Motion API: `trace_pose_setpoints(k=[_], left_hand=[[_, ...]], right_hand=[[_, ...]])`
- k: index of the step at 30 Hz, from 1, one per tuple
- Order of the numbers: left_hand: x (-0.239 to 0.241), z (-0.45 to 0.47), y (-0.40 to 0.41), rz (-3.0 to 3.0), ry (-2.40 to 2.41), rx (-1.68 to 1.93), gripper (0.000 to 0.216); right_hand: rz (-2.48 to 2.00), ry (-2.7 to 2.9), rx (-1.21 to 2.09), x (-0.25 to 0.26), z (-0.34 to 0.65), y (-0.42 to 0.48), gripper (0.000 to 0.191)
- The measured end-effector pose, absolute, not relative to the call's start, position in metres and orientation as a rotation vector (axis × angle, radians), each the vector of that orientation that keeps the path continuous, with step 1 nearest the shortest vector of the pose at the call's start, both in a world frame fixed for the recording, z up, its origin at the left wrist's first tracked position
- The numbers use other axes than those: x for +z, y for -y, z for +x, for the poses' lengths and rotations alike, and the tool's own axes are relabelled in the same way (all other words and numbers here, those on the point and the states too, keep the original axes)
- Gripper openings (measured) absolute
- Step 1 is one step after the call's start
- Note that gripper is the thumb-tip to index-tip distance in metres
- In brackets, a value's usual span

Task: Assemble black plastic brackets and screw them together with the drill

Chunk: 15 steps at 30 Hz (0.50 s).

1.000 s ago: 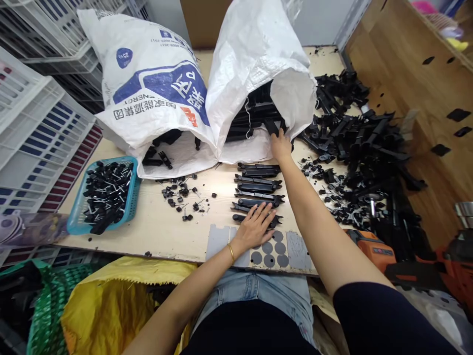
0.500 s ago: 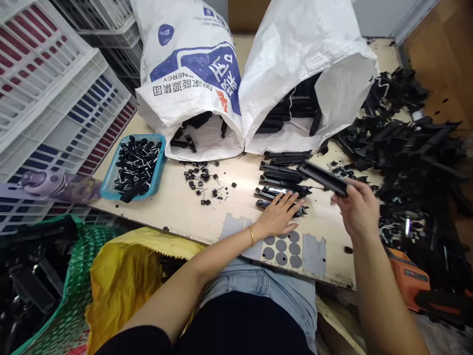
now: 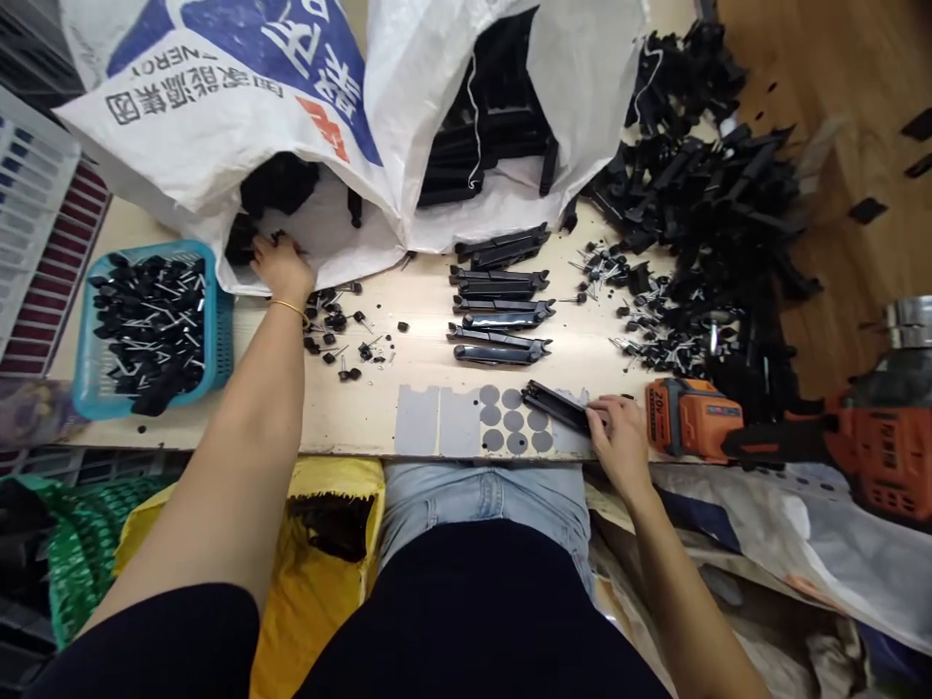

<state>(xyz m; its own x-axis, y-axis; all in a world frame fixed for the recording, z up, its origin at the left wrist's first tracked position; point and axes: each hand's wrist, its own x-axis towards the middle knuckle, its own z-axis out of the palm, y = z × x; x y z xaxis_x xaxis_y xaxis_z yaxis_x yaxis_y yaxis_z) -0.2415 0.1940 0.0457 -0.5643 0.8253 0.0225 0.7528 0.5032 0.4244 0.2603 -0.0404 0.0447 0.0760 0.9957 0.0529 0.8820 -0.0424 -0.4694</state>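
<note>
The right hand (image 3: 618,432) has its fingers pinched on one end of a long black part (image 3: 557,406), whose other end is by the gray dots (image 3: 514,421) on the table (image 3: 418,354), while the left hand (image 3: 282,267) is at dark bits (image 3: 242,238) in the left bag's (image 3: 196,160) mouth, and I can't tell if its fingers grip any.

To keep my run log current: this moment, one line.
left hand: at mouth of printed white sack | left grip: unclear | right hand: holding long black plastic part near grey circles
</note>
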Motion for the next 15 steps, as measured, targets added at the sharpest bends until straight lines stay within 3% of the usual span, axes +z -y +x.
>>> trace_pose_setpoints(k=[3, 6, 9, 12, 15], left_hand=[[0.048, -0.241, -0.185, 1.41, -2.519, 0.602, 0.018], [0.064, -0.221, -0.142, 1.662, -2.4, 0.778, 0.029], [0.072, -0.174, -0.068, 1.905, -1.958, 0.95, 0.042], [0.061, -0.11, 0.004, 1.935, -1.478, 0.78, 0.045], [0.043, -0.061, 0.043, 1.957, -1.359, 0.607, 0.042]], right_hand=[[-1.861, 2.027, 0.464, 0.05, 0.246, 0.034, 0.029], [-1.762, 2.176, 0.558, 0.05, 0.234, 0.028, 0.036], [-1.616, 2.271, 0.739, 0.051, 0.228, 0.021, 0.038], [-1.387, 2.481, 0.905, 0.059, 0.222, 0.013, 0.036], [-1.26, 2.674, 0.831, 0.071, 0.217, 0.011, 0.033]])
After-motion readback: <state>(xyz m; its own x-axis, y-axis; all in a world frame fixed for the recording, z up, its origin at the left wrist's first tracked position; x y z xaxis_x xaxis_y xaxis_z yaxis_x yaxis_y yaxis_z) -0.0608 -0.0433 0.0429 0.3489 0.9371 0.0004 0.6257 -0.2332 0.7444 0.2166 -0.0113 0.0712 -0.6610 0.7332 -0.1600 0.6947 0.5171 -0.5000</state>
